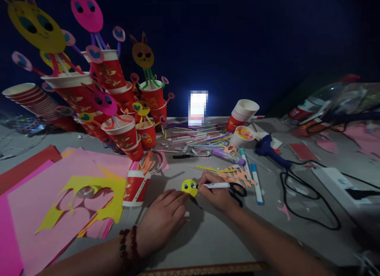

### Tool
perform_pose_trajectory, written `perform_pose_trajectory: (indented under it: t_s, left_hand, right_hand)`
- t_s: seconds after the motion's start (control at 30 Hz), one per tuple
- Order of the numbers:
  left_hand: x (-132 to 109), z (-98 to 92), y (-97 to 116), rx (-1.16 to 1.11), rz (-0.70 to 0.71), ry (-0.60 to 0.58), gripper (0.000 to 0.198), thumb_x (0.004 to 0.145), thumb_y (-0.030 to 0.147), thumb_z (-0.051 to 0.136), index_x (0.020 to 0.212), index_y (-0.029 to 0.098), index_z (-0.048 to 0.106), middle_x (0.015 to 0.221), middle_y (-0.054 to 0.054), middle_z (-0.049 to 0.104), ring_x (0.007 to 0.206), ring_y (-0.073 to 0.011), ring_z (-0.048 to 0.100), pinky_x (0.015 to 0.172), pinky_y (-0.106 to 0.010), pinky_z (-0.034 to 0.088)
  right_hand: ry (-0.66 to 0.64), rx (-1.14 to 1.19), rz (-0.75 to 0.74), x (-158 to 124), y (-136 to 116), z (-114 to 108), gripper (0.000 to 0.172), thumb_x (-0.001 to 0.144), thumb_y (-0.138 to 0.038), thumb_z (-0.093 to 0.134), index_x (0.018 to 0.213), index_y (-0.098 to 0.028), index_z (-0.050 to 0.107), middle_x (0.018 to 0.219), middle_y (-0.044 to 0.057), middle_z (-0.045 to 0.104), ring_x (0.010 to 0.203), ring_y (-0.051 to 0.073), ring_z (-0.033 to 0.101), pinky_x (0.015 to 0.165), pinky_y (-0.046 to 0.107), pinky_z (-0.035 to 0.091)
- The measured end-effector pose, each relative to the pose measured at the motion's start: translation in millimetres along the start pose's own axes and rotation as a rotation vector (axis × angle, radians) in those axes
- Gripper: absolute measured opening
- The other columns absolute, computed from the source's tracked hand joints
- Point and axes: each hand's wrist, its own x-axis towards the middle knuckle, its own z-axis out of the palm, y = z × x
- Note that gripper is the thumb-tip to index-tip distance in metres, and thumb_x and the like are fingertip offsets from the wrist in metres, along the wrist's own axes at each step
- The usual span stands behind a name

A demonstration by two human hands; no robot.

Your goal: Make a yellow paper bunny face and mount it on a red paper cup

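Observation:
A small yellow paper disc (187,185) with two blue-and-black eyes lies on the table between my hands. My right hand (218,193) grips a white marker (218,185), its dark tip at the disc's right eye. My left hand (164,213) lies low with fingers stretched out together, fingertips at the disc's lower edge. Near its thumb a short white piece (186,214) shows, perhaps a cap; whether it is held I cannot tell. Black-handled scissors (239,189) lie behind my right hand, and a red cup (137,189) of orange strips stands to the left.
Red cups with paper rabbit figures (118,129) crowd the back left. Coloured paper sheets (38,216) spread at left. Straws and sticks (192,137) lie behind the disc. At right are a blue marker (257,184), a blue glue gun (271,151), its cord and a power strip (341,189).

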Motion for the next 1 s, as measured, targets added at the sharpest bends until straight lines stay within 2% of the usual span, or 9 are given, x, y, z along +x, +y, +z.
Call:
perform_pose_trajectory:
  t_s: [0.43, 0.67, 1.0]
  left_hand:
    - [-0.3, 0.6, 0.0, 0.022, 0.001, -0.001, 0.011, 0.095, 0.027, 0.055, 0.096, 0.018, 0.061, 0.128, -0.006, 0.065, 0.119, -0.0218, 0.056, 0.103, -0.042, 0.044]
    - [0.2, 0.5, -0.3, 0.015, 0.015, -0.003, 0.015, 0.097, 0.027, 0.051, 0.095, 0.017, 0.061, 0.128, -0.007, 0.064, 0.118, -0.0238, 0.058, 0.103, -0.043, 0.045]
    - [-0.5, 0.1, -0.1, 0.014, 0.005, -0.011, 0.012, 0.096, 0.027, 0.054, 0.096, 0.017, 0.061, 0.129, -0.006, 0.064, 0.119, -0.0236, 0.057, 0.104, -0.043, 0.044]
  right_hand:
    - [0.009, 0.022, -0.017, 0.1, 2.0, -0.1, 0.013, 0.072, -0.019, 0.052, 0.06, -0.022, 0.046, 0.056, -0.004, 0.05, 0.053, 0.014, 0.045, 0.052, 0.025, 0.035]
    - [-0.005, 0.001, 0.0, -0.1, 0.5, 0.1, 0.013, 0.073, -0.019, 0.052, 0.061, -0.022, 0.047, 0.058, -0.002, 0.052, 0.054, 0.015, 0.047, 0.053, 0.026, 0.036]
    - [0.0, 0.001, 0.003, -0.1, 1.6, -0.1, 0.013, 0.073, -0.021, 0.052, 0.061, -0.022, 0.047, 0.057, -0.003, 0.05, 0.054, 0.014, 0.045, 0.053, 0.025, 0.034]
